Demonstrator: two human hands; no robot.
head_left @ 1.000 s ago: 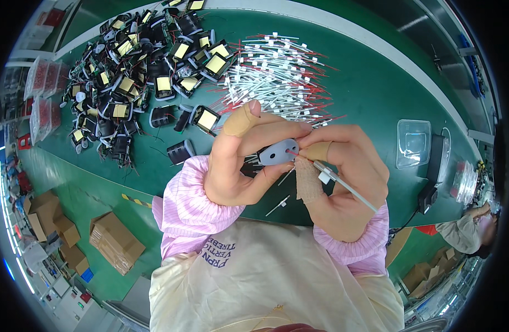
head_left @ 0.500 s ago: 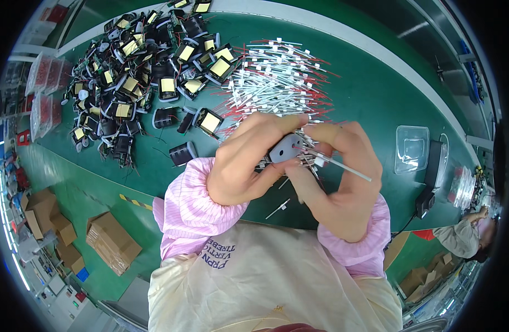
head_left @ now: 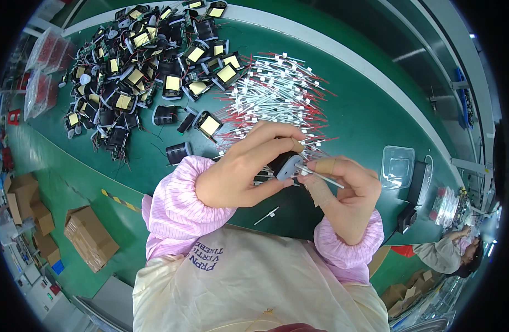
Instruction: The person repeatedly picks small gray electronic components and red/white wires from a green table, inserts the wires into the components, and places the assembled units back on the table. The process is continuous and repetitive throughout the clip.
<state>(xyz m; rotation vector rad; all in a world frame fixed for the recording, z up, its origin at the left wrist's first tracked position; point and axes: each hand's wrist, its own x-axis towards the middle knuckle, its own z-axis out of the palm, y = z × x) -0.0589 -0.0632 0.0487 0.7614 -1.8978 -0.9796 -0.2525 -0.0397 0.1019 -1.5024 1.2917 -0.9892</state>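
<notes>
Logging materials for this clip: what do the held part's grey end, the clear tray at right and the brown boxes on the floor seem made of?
Grey end: probably moulded plastic, matte, from its smooth, even surface; rubber is possible. Clear tray: likely thin, glossy plastic, being see-through with bright highlights. Brown boxes: apparently cardboard, mostly matte, judging by their folded flaps.

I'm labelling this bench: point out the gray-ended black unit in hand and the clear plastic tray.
Gray-ended black unit (head_left: 290, 166), head view: on its gray end face.
Clear plastic tray (head_left: 398, 169), head view: on its see-through bottom.
</notes>
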